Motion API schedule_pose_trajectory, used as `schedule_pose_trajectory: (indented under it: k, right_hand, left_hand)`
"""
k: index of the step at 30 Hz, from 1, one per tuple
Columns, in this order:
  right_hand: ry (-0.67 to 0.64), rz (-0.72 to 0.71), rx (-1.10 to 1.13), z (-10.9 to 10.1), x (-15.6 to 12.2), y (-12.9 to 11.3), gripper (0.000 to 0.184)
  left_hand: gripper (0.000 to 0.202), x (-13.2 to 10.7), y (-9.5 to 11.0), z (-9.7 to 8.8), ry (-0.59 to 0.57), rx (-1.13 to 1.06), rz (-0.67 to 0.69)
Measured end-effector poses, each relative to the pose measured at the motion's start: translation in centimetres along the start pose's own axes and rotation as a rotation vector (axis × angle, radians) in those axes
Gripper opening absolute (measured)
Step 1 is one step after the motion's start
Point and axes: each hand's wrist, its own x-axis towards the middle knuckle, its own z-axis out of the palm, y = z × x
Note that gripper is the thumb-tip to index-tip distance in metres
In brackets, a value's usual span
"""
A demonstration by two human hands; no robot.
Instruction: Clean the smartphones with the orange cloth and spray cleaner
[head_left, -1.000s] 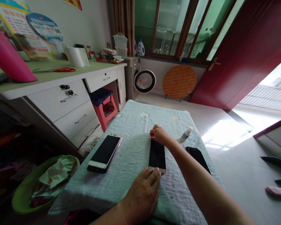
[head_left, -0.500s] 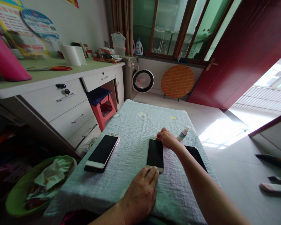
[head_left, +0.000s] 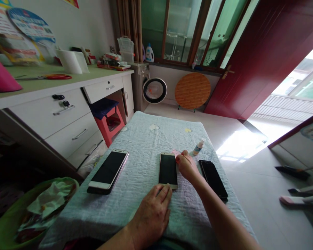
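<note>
A gold-and-white smartphone lies screen up on the cloth-covered table. My left hand presses its closed-together fingers on the phone's lower end; the thumb is hidden. Beside the phone's upper right edge, my right hand is closed in a pinch. A bit of red shows at its fingertips, too small to name. A small spray bottle stands just beyond the right hand. To the right lies a black smartphone. On the left, a white smartphone rests on top of another, dark one.
The table wears a pale blue quilted cloth. At left are a white desk, a red stool and a green waste basin. Behind stand a washing machine with its door open and a round wooden tabletop.
My right hand has slid from the phone's top corner down along its right edge. My left hand stays on the lower end. The whole view has shifted slightly, showing more of the black smartphone.
</note>
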Motion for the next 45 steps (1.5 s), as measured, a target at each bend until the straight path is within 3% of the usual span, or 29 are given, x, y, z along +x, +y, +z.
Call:
schedule_pose_trajectory:
  k: [11,24,29,34,40,45]
  right_hand:
    - [0.011,0.043,0.164,0.7,-6.0,-1.0,0.021]
    - [0.009,-0.083,0.321,0.8,-10.6,-1.3,0.024]
    - [-0.001,-0.184,0.428,0.3,-11.2,-1.4,0.023]
    - [0.028,-0.216,0.490,0.1,-10.8,-1.4,0.021]
    - [0.036,-0.187,0.392,0.6,-10.5,-1.7,0.017]
    - [0.082,-0.213,0.257,1.1,-10.1,-2.4,0.016]
  left_hand:
    - [0.052,0.1,-0.1,-0.2,-0.017,-0.033,0.016]
    - [0.054,-0.2,-0.4,1.0,0.012,0.009,0.036]
    - [0.051,-0.3,-0.7,0.6,0.010,-0.061,0.019]
    - [0.053,0.4,-2.4,-0.9,0.052,-0.186,-0.015]
    - [0.043,1.7,-5.0,-1.4,0.013,-0.170,-0.058]
    - [0.039,1.5,-5.7,-0.8,0.032,-0.215,-0.041]
